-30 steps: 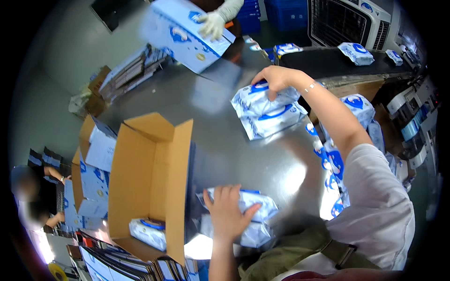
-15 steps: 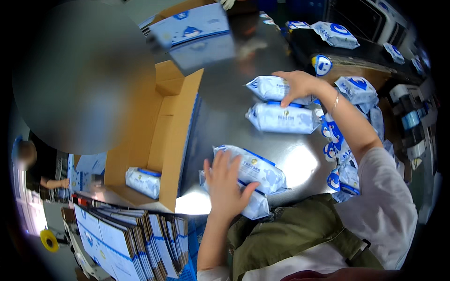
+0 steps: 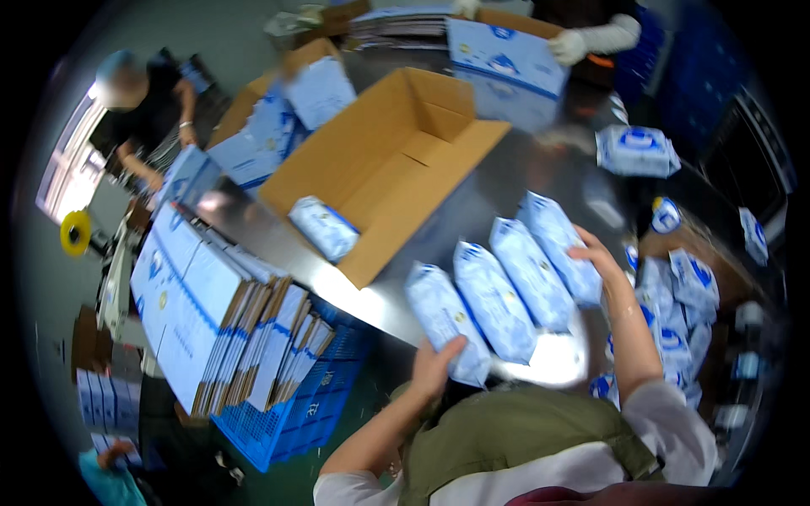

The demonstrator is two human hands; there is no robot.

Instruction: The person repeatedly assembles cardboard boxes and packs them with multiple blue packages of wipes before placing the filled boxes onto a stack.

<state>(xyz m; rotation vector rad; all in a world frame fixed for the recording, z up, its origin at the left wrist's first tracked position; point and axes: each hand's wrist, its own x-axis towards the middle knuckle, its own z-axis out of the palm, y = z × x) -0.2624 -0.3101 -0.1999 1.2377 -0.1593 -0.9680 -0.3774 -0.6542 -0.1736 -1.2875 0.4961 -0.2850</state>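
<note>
A row of several light-blue soft packs of wipes [image 3: 498, 304] stands between my hands over the metal table, side by side. At the row's near left end, my left hand [image 3: 437, 369] presses on the outermost pack. My right hand [image 3: 597, 255] is curled round the far right pack [image 3: 558, 240], thumb and fingers on its side. Together the hands squeeze the row from both ends. Beyond it, an open cardboard box [image 3: 371, 173] lies on its side, with a single wipes pack [image 3: 325, 229] in its near left corner.
Folded cartons [image 3: 202, 312] stand in a blue crate [image 3: 295, 422] at left. More wipes packs [image 3: 675, 337] are heaped at right, and a lone pack [image 3: 637, 152] lies farther back. A co-worker's gloved hand [image 3: 569, 46] holds another box [image 3: 506, 63]; other people are at left.
My hands have brought the two separate pairs of packs together into one row. The view has swung, so the box appears farther right.
</note>
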